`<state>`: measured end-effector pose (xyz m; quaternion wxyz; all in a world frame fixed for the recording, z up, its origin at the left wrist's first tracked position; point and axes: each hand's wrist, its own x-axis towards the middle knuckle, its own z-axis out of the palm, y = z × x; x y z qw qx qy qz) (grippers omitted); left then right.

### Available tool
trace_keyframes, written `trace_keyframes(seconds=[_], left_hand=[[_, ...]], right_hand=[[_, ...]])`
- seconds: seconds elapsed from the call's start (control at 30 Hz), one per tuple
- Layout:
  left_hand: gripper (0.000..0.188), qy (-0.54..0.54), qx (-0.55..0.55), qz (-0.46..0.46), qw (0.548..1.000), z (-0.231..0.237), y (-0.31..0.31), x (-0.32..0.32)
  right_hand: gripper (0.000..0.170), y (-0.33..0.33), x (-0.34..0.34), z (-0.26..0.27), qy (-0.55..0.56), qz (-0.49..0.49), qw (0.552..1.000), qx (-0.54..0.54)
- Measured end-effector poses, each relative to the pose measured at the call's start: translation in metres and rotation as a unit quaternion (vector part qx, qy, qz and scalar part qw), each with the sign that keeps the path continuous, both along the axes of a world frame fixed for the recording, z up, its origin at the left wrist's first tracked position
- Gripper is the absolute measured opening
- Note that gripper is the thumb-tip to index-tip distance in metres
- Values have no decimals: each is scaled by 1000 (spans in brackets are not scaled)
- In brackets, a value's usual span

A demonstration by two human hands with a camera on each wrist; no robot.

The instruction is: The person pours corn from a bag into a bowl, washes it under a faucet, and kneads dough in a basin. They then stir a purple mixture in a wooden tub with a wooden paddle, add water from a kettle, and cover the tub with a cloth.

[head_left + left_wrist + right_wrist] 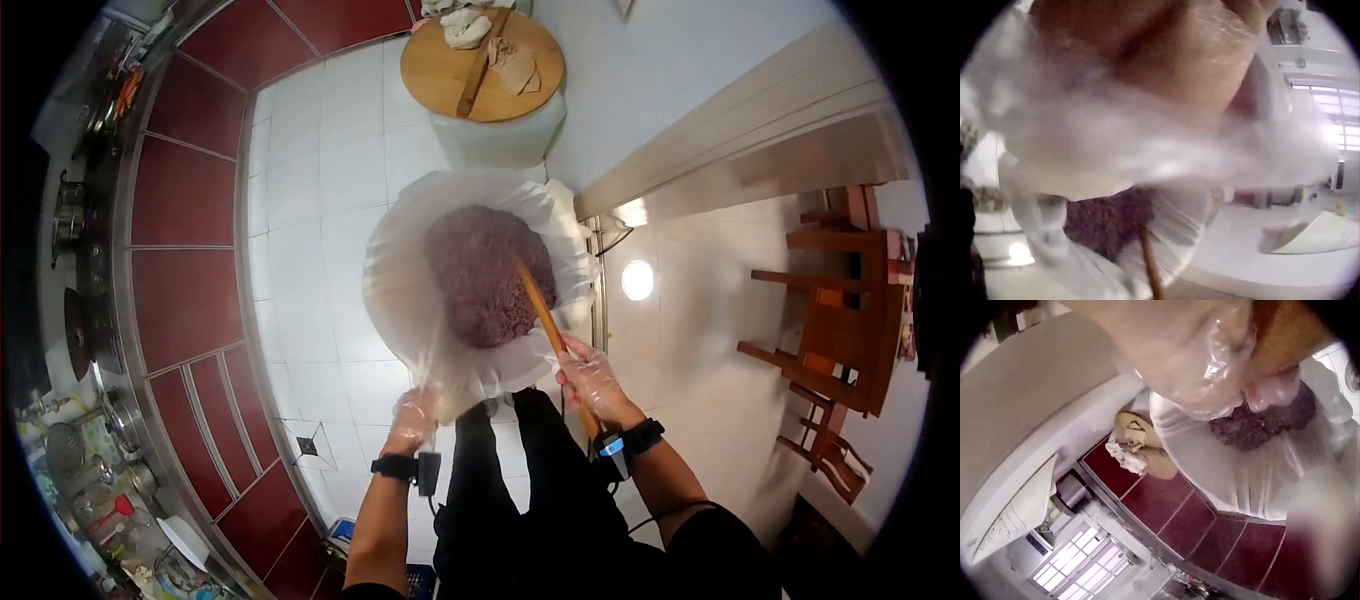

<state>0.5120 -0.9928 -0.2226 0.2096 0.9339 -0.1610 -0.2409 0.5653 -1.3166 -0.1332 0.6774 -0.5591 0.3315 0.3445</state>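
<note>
A large container lined with translucent white plastic sheeting [395, 270] stands on the floor before the person. Inside lies a dark purple, grainy mass [475, 260]. My right hand [590, 380], in a clear plastic glove, grips a long wooden stick [543, 310] whose far end meets the purple mass. At the near left rim, my gloved left hand [412, 415] holds the gathered edge of the sheeting. The left wrist view has the sheeting stretched below that hand [1191, 56]. In the right wrist view, the right hand [1204, 362] is wrapped around the stick, above the mass.
Behind the container is a bin with a round wooden lid [430, 60], cloths [515, 68] lying on it. Red-fronted cabinets [185, 190] run along the left under a crowded counter. A wall end and wooden chairs [840, 345] are to the right.
</note>
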Motion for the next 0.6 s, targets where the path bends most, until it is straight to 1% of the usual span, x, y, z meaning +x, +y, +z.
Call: trace_keyframes(seconds=[0.03, 0.07, 0.1, 0.17, 0.2, 0.23, 0.27, 0.3, 0.33, 0.37, 0.47, 0.5, 0.53, 0.6], left_hand=[[50, -37, -6, -29, 999, 21, -2, -5], [59, 41, -17, 41, 998, 34, 4, 1], [68, 120, -28, 114, 986, 47, 12, 9], [63, 202, -124, 253, 938, 119, 4, 41], [46, -30, -72, 82, 994, 152, 0, 53], [34, -318, 47, -26, 947, 185, -4, 66], [33, -198, -33, 108, 974, 182, -5, 62], [33, -69, -112, 236, 963, 184, -8, 58], [34, 81, -229, 359, 901, 192, -15, 55], [35, 191, -318, 497, 784, 207, -26, 55], [34, 184, -316, 503, 783, 214, -40, 57], [33, 177, -320, 513, 776, 220, -48, 63], [36, 156, -304, 504, 794, 225, -49, 63], [42, 110, -272, 483, 825, 234, -50, 65]], right_hand=[[53, -9, -7, -1, -4, 2, 1000, 7], [53, -14, -8, -1, -10, 6, 1000, 14], [56, -19, -9, 3, -14, 13, 1000, 0], [55, -28, -8, 16, -42, 44, 998, -12], [55, -34, -9, 24, -54, 56, 997, -18], [54, -39, -5, 35, -38, 36, 999, 13], [54, -41, -1, 46, -44, 50, 997, 35], [54, -39, 4, 56, -50, 63, 995, 58], [54, -36, 6, 61, -53, 75, 992, 82], [54, -33, 7, 51, -60, 114, 984, 126], [52, 3, 27, 17, 49, 126, 978, 158], [46, 11, 39, -5, 14, 166, 981, 102], [41, 16, 48, -25, -18, 203, 978, 45], [29, 16, 67, -45, -44, 239, 970, -15]])
